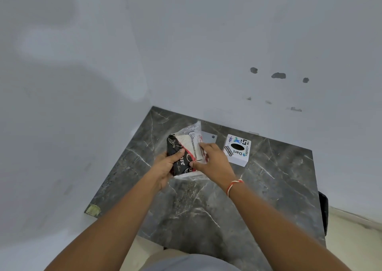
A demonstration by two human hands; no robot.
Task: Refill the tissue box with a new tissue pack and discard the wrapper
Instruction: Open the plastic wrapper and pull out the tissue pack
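Note:
Above the middle of the dark marble table (258,188), both hands hold a tissue pack (179,159) in a black, red and clear plastic wrapper. My left hand (165,167) grips the pack's black left side. My right hand (213,160) is closed on its right side, where the white tissues (191,146) show and loose clear wrapper (193,129) sticks up behind. A white cube tissue box (237,149) with stickers and a dark oval slot stands on the table to the right, apart from the hands.
A flat grey plate (209,137) lies on the table behind the pack. White walls close in at the left and back. A dark object (323,212) sits at the table's right edge, with pale floor (351,239) beyond.

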